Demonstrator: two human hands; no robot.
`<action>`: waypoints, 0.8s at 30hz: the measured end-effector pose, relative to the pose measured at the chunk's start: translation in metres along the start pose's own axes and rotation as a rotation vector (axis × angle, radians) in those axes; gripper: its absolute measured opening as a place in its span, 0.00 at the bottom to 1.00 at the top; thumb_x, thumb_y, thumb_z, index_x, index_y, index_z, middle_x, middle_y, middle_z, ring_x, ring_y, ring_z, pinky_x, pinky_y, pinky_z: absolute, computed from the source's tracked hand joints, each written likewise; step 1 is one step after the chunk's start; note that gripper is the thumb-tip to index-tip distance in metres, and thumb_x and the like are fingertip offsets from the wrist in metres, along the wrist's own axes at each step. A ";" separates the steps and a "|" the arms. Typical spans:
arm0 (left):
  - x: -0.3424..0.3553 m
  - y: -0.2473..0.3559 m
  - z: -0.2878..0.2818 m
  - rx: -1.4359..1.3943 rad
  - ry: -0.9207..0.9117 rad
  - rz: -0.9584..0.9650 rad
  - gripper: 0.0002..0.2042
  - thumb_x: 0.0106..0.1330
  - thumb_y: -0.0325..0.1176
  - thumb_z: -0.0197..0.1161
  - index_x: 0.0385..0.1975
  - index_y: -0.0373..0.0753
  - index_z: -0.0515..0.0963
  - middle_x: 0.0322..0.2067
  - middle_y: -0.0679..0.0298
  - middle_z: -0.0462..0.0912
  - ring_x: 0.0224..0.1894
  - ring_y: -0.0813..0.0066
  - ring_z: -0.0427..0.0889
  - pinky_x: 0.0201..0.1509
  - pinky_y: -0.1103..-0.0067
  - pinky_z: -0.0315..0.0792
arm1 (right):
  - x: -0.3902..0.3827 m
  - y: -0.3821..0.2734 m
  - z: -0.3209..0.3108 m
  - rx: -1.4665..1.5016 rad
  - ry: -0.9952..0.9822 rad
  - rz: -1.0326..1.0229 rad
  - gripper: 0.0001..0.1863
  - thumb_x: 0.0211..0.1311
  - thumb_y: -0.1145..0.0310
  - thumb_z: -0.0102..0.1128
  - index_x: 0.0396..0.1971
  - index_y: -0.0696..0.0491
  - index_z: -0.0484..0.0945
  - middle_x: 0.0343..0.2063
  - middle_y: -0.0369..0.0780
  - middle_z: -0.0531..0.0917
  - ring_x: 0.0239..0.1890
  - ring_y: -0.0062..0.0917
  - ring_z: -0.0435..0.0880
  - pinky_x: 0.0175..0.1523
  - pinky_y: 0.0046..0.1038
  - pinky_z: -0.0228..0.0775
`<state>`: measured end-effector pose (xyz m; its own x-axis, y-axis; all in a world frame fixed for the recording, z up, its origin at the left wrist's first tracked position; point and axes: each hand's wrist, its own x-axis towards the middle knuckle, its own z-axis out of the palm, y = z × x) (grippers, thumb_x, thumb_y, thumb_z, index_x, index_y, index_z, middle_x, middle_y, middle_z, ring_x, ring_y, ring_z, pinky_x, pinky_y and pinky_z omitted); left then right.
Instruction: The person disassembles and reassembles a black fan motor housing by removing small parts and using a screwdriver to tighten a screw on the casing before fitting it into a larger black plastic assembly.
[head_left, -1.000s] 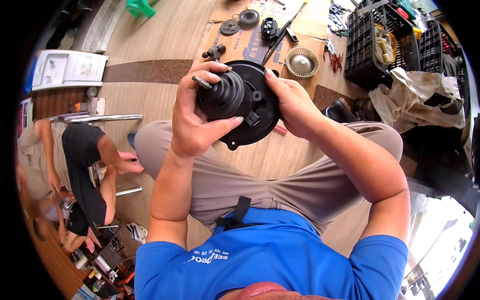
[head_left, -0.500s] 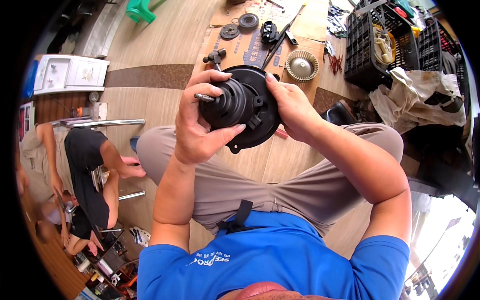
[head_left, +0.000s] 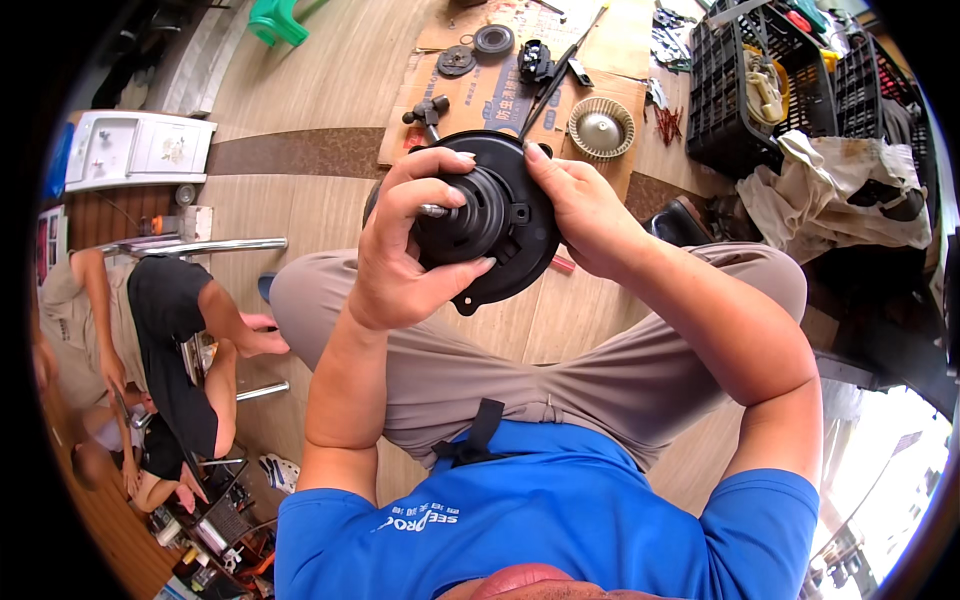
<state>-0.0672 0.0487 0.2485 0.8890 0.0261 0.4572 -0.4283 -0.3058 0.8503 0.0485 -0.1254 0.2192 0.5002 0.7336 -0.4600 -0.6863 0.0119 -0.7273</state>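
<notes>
Both hands hold a black blower motor [head_left: 520, 262] up above my lap, its stepped round body set on a wide flange with small mounting tabs. My left hand [head_left: 400, 245] wraps its fingers and thumb round the motor body, near the metal shaft that points left between the fingers. My right hand [head_left: 590, 210] pinches the flange at its right side, thumb on top; the other fingertips are hidden beneath. On the cardboard [head_left: 450, 110] beyond lie a cream fan wheel [head_left: 602, 128] and a small hammer [head_left: 428, 112], which is partly covered by the motor.
Farther off on the cardboard are a black ring [head_left: 493, 40], a dark disc [head_left: 456, 61] and a black plastic part [head_left: 535, 62]. Black crates [head_left: 735, 95] with cloth stand to the right. Another person [head_left: 165, 340] sits at the left; a green stool [head_left: 278, 22] is at the far left.
The motor has tilted so that its top faces me more and its shaft shows shorter. My left fingers have shifted right over the motor body; the right hand keeps its grip.
</notes>
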 end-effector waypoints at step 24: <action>0.004 0.009 -0.019 0.179 -0.015 -0.051 0.32 0.50 0.32 0.79 0.56 0.36 0.71 0.60 0.51 0.72 0.63 0.57 0.72 0.69 0.67 0.64 | 0.006 0.011 -0.011 0.127 0.091 0.002 0.26 0.78 0.52 0.46 0.45 0.63 0.80 0.37 0.41 0.87 0.35 0.20 0.85 0.43 0.25 0.79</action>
<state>-0.0709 0.0640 0.2631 0.9115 0.0324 0.4101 -0.3485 -0.4689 0.8116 0.0497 -0.1281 0.2027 0.5408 0.6690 -0.5099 -0.7456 0.1007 -0.6587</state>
